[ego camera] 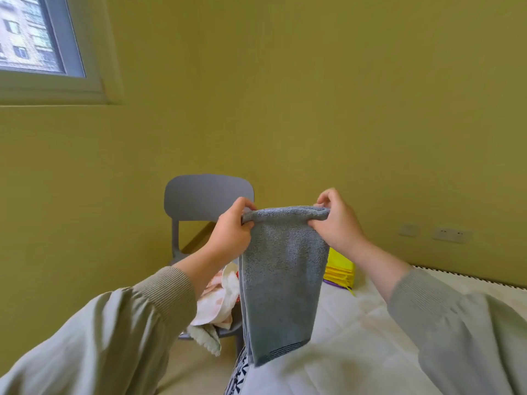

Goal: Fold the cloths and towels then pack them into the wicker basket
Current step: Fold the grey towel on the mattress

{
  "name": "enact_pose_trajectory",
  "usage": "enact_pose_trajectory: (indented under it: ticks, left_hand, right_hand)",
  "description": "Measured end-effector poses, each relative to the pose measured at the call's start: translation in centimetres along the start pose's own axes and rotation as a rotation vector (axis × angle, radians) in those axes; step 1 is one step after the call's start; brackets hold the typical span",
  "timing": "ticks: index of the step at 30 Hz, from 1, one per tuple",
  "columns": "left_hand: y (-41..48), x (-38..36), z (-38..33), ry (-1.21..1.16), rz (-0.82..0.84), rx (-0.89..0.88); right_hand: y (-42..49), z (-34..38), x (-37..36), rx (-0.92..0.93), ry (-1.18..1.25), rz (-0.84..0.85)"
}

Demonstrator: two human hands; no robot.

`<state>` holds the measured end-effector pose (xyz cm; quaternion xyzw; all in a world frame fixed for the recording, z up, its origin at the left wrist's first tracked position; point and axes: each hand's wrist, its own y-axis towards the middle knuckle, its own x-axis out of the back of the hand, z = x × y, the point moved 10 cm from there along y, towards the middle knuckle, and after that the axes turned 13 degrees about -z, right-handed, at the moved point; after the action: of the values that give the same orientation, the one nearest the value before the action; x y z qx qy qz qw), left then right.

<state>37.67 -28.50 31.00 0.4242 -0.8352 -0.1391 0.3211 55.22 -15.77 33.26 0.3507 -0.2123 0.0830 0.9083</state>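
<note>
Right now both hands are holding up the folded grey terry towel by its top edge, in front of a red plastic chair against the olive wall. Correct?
Not quite. The head view shows the plastic chair is grey, not red. The rest holds: the left hand and right hand hold the folded grey terry towel by its top edge.

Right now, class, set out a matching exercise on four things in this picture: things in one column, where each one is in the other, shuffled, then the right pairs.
Things
1. grey towel
2. yellow cloths
3. patterned cloths
4. window

Places
A. heaped on the grey chair
B. top left, in the wall
C. hanging from the left hand and right hand
D. stacked on the white surface by the wall

Pairs: 1-C, 2-D, 3-A, 4-B
</note>
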Motion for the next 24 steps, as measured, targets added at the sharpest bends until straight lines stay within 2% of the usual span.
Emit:
enact_pose_trajectory:
  ticks: [2,4,11,16,21,24]
  left_hand:
    - [0.2,0.2,-0.8,0.059,-0.005,-0.074]
    - [0.4,0.4,-1.5,0.14,0.018,-0.158]
    - [0.6,-0.1,-1.4,0.329,0.144,-0.234]
    - [0.9,-0.3,-1.0,0.456,0.232,-0.272]
    - [0.5,-0.4,-2.3,0.606,0.282,-0.412]
    - [0.8,-0.2,-2.6,0.658,0.283,-0.444]
  right_hand:
    - [-0.2,1.4,-0.2,0.131,-0.129,0.064]
    - [-0.4,2.0,-0.8,0.181,-0.197,0.145]
    - [-0.6,2.1,-2.0,0.148,-0.153,0.303]
    - [-1.1,2.1,-3.3,0.145,-0.265,0.393]
    - [-1.7,2.4,-4.2,0.22,-0.403,0.553]
    - [-1.2,1.8,-4.0,0.213,-0.451,0.582]
